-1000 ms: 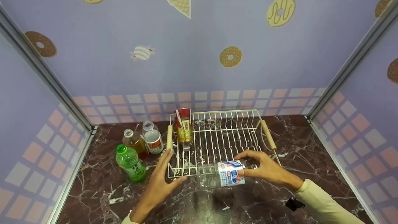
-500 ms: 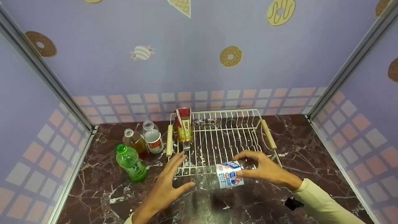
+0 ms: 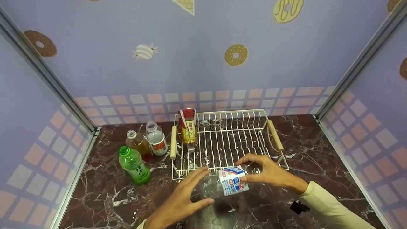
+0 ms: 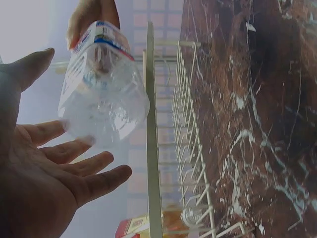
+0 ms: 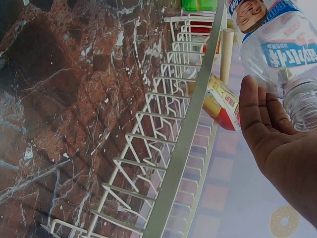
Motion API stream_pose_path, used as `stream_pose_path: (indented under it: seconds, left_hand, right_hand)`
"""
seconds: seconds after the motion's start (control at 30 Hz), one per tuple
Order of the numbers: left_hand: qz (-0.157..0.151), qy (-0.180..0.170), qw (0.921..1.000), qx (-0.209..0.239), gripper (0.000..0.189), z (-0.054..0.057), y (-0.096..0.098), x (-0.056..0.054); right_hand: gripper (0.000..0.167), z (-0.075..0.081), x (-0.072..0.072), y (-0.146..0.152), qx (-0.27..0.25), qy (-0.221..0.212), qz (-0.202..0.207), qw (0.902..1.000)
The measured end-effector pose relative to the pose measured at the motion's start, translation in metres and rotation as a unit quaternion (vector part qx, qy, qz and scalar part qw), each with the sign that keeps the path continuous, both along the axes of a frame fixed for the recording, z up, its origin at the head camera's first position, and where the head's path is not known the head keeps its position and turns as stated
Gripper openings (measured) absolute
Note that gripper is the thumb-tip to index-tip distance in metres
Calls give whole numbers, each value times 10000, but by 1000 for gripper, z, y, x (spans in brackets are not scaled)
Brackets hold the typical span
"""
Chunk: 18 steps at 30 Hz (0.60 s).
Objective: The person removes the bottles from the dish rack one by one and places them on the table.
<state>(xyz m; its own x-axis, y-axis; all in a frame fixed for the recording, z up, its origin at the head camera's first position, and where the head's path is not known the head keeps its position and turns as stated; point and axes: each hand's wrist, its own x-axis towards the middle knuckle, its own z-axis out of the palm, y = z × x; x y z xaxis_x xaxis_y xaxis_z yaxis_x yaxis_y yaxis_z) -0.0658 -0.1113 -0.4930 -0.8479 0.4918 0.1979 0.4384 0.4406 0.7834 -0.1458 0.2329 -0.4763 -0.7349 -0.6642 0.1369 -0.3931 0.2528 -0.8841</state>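
Note:
A clear plastic bottle [image 3: 233, 182] with a white and blue label lies sideways over the front edge of the wire dish rack [image 3: 203, 131]. My right hand [image 3: 275, 174] holds it between thumb and fingers, near the neck. The bottle's uncapped mouth [image 5: 303, 111] shows beside the palm in the right wrist view. At the bottle's base, my left hand [image 3: 182, 198] has its fingers spread and nearly straight, thumb apart. In the left wrist view the clear base [image 4: 106, 116] faces the left palm, with fingertips overlapping its edge.
A bottle with a red and yellow label [image 3: 189, 130] lies neck forward in the rack's left end. Left of the rack stand a green bottle [image 3: 134, 165], an amber one [image 3: 140, 144] and a clear one [image 3: 157, 141]. Wooden handles [image 3: 173, 142] flank the rack. Patterned walls enclose the marbled counter.
My left hand has moved right, from the rack's left front corner to the bottle's base. The held bottle has tilted slightly, its base end lower in the head view.

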Motion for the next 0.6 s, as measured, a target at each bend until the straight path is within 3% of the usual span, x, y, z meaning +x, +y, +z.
stream_pose_path:
  seconds: [0.3, 0.6]
  left_hand:
    - [-211, -149, 9996, -80, 83, -4, 11, -1]
    - [-376, -397, 9981, -292, 85, -11, 19, 0]
  right_hand:
    - [42, -2, 4, -3, -15, -16, 133, 9999]
    - [43, -1, 9, -4, 210, 334, 165, 9991]
